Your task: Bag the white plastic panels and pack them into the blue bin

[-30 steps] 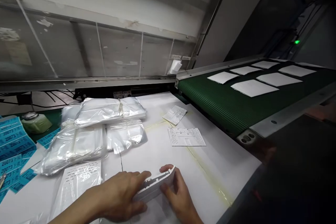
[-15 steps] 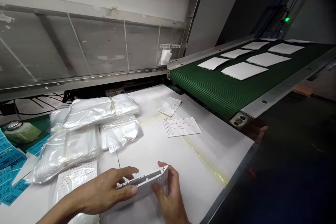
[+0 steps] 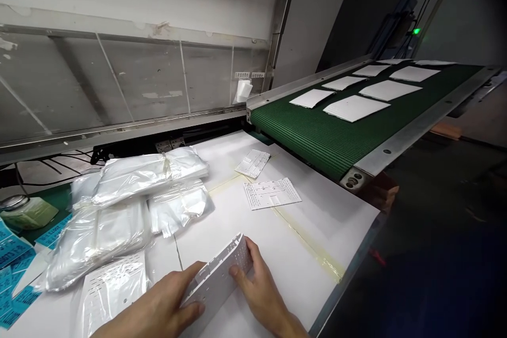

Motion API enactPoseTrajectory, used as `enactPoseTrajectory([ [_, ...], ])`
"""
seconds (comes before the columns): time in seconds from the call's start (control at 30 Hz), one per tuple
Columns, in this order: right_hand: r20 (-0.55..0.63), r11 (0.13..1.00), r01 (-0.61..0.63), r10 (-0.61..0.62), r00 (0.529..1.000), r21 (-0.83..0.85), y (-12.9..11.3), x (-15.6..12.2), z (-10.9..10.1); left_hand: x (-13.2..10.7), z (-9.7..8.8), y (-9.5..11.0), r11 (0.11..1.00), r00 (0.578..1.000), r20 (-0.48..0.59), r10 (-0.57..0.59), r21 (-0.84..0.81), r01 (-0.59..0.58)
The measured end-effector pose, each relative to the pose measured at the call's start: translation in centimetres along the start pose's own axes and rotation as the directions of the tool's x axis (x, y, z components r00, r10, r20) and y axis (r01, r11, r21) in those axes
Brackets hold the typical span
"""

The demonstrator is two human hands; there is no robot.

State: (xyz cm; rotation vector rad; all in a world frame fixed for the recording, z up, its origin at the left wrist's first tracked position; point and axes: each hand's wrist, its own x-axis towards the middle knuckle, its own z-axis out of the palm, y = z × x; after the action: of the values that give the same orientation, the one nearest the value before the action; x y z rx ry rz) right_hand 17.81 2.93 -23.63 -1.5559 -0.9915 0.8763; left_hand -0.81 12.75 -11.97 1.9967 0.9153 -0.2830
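Note:
Both my hands hold a white perforated plastic panel (image 3: pixel 221 274) tilted above the white table (image 3: pixel 317 216) at the near edge. My left hand (image 3: pixel 166 306) grips its lower left end, fingers curled under it. My right hand (image 3: pixel 257 288) pinches its right end, thumb along the edge. Two flat white perforated parts lie farther out on the table: a larger part (image 3: pixel 272 193) and a smaller part (image 3: pixel 252 163) behind it.
Bundles of clear plastic bags (image 3: pixel 134 193) pile at left, with a bagged white panel (image 3: pixel 111 288) near my left arm. Blue labels (image 3: pixel 16 253) and a small jar (image 3: pixel 26 211) sit far left. A green conveyor belt (image 3: pixel 317 132) carries several white sheets (image 3: pixel 354 108).
The panel has been lifted and tilted so its perforated face turns up toward me. Both hands shifted slightly with it, and the view moved a little to the right.

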Motion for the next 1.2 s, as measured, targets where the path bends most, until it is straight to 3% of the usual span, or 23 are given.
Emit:
enactPoseTrajectory([
  [0.07, -0.024, 1.000, 0.024, -0.024, 0.999, 0.004, -0.6, 0.5, -0.7, 0.2, 0.5, -0.4, 0.999, 0.998, -0.036, 0.043, -0.030, -0.045],
  [0.13, -0.152, 0.999, 0.028, -0.023, 0.988, 0.027, -1.1, 0.9, -1.1, 0.4, 0.9, -0.6, 0.985, 0.986, -0.109, 0.126, -0.102, -0.138],
  [0.2, -0.248, 0.985, 0.000, 0.043, 0.968, 0.175, -1.5, 1.0, -0.9, 0.8, 1.5, -0.6, 0.947, 0.957, -0.204, 0.204, -0.205, -0.246],
  [0.23, -0.223, 0.957, -0.024, 0.091, 0.971, 0.288, -1.7, 0.9, -0.5, 1.0, 1.9, -0.6, 0.916, 0.942, -0.247, 0.227, -0.273, -0.293],
  [0.33, 0.047, 0.825, -0.145, 0.143, 0.989, 0.546, -2.6, 0.1, 0.9, 1.5, 2.8, -0.4, 0.806, 0.916, -0.296, 0.271, -0.450, -0.385],
  [0.43, 0.107, 0.781, -0.179, 0.143, 0.984, 0.598, -3.6, -0.4, 1.3, 2.0, 2.5, -0.4, 0.817, 0.902, -0.259, 0.345, -0.391, -0.424],
  [0.5, 0.025, 0.833, -0.146, 0.157, 0.987, 0.534, -4.0, -0.1, 0.4, 2.6, 1.2, -0.8, 0.903, 0.893, -0.320, 0.316, -0.188, -0.386],
  [0.57, -0.067, 0.911, -0.130, 0.169, 0.983, 0.392, -3.9, 0.5, -1.0, 3.8, -0.7, -1.5, 0.959, 0.848, -0.452, 0.276, 0.075, -0.273],
  [0.63, -0.108, 0.947, -0.172, 0.207, 0.972, 0.270, -3.0, 1.0, -2.4, 5.6, -2.5, -2.2, 0.948, 0.790, -0.542, 0.286, 0.278, -0.153],
  [0.7, -0.108, 0.953, -0.223, 0.248, 0.963, 0.206, -1.4, 1.3, -3.3, 7.9, -3.8, -2.9, 0.922, 0.789, -0.536, 0.302, 0.376, -0.097],
  [0.83, -0.111, 0.960, -0.222, 0.243, 0.964, 0.168, 1.8, 1.4, -3.5, 12.7, -4.4, -3.2, 0.872, 0.827, -0.494, 0.270, 0.489, 0.008],
  [0.93, -0.117, 0.961, -0.191, 0.216, 0.969, 0.200, 2.9, 1.4, -3.1, 15.0, -4.1, -3.2, 0.851, 0.844, -0.499, 0.197, 0.514, 0.105],
  [1.2, -0.071, 0.949, -0.171, 0.196, 0.978, 0.264, 1.6, 1.2, -3.2, 15.2, -4.3, -4.3, 0.850, 0.850, -0.513, 0.123, 0.496, 0.176],
])
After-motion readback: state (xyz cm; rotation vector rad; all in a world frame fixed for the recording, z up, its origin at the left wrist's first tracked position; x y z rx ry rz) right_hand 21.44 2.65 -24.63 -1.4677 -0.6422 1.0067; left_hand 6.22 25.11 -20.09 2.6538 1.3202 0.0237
